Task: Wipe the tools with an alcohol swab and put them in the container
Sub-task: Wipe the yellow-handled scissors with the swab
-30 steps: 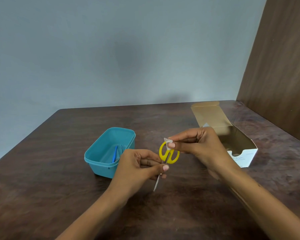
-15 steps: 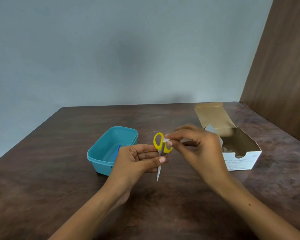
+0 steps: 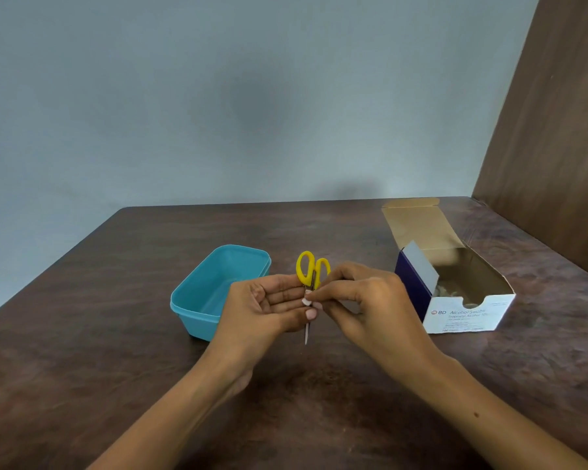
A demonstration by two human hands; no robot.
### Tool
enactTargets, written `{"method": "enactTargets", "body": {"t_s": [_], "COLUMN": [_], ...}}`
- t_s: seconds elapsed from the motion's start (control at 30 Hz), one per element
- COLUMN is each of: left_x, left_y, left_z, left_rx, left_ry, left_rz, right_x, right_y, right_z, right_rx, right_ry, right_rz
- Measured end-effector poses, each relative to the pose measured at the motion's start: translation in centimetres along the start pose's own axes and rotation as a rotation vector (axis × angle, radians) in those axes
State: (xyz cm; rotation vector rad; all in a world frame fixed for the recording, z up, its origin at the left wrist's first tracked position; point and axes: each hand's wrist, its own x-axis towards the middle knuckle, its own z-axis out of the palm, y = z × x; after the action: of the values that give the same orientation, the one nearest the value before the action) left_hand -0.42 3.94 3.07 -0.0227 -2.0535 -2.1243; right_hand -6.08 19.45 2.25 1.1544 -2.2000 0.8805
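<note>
Small scissors with yellow handles [image 3: 312, 268] stand upright above the table, handles up and blade tip down. My left hand [image 3: 269, 308] grips them around the middle, between thumb and fingers. My right hand [image 3: 364, 300] pinches a small white swab [image 3: 307, 301] against the scissors just below the handles. A teal plastic container [image 3: 204, 293] sits on the table to the left of my hands. My left hand hides part of its inside.
An open white and blue box of alcohol swabs [image 3: 465, 310] lies on the dark wooden table [image 3: 82, 368] to the right, flap raised. A brown wooden panel [image 3: 557, 130] stands along the right edge. A grey wall is behind.
My right hand has slid the swab down from the yellow handles to the part just below them. The scissors now stand more upright, and the blue tool in the container is hidden behind my left hand.
</note>
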Motion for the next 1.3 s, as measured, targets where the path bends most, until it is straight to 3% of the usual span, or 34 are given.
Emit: {"method": "enactTargets", "body": {"t_s": [0.17,0.4,0.67,0.8,1.0,1.3], "left_x": [-0.1,0.3,0.1,0.3,0.1,0.2], "left_y": [0.0,0.0,0.1,0.1,-0.1,0.3], "left_z": [0.3,-0.5,-0.1,-0.2,0.0,-0.3], "left_rx": [0.008,-0.025,-0.078,-0.158,-0.132,-0.175], "left_ry": [-0.044,-0.014,-0.037,0.004,-0.048,0.012], "left_rz": [0.035,0.066,0.085,0.064,0.039,0.049], "right_x": [-0.1,-0.1,-0.4,-0.4,-0.3,-0.1], "right_y": [0.0,-0.5,-0.7,-0.9,-0.2,-0.6], "right_z": [0.2,0.4,1.0,0.9,0.6,0.4], "right_rx": [0.03,0.035,0.033,0.114,0.061,0.177], "right_ry": [0.126,0.056,0.251,0.196,0.238,0.116], "right_rz": [0.071,0.019,0.075,0.084,0.115,0.078]}}
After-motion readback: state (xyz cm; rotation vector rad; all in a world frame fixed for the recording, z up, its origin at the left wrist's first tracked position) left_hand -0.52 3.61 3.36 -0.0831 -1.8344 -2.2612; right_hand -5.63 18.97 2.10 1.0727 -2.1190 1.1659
